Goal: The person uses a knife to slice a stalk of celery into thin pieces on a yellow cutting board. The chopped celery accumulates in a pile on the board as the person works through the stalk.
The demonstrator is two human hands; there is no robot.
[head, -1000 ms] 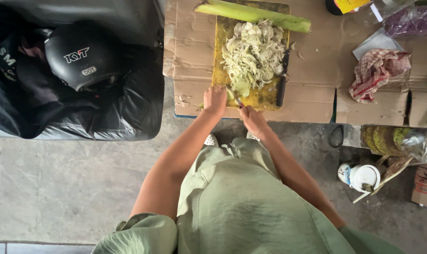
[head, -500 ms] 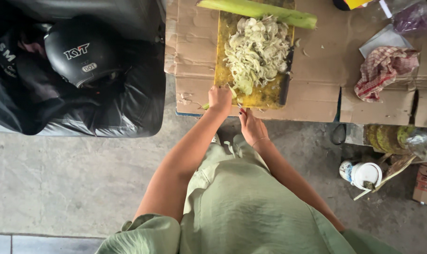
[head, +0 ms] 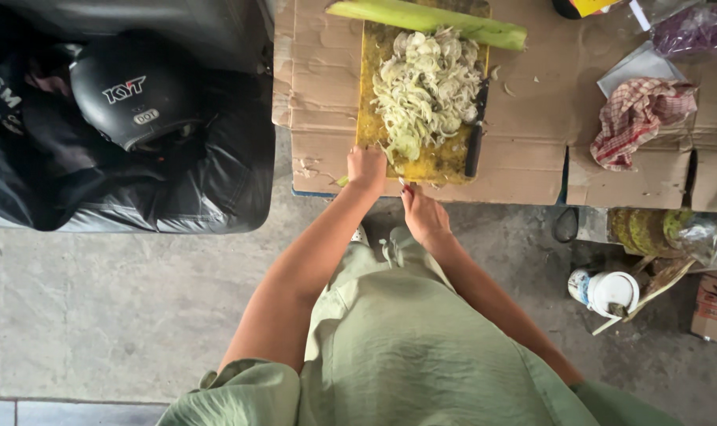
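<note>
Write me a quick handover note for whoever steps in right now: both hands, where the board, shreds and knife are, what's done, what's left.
Left hand: gripping the near edge of the yellow cutting board.
Right hand: empty, just off the board's near edge, touching nothing.
Board lies on flattened cardboard. A heap of pale shredded vegetable covers its middle. The black-handled knife lies along its right side, set down. A long green stalk lies uncut across the far end.
Done: the heap is shredded.
Left: the stalk is whole; the shreds are on the board.

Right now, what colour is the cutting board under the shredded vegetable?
Yellow. The cutting board shows best in the head view, lying on brown cardboard.
</note>
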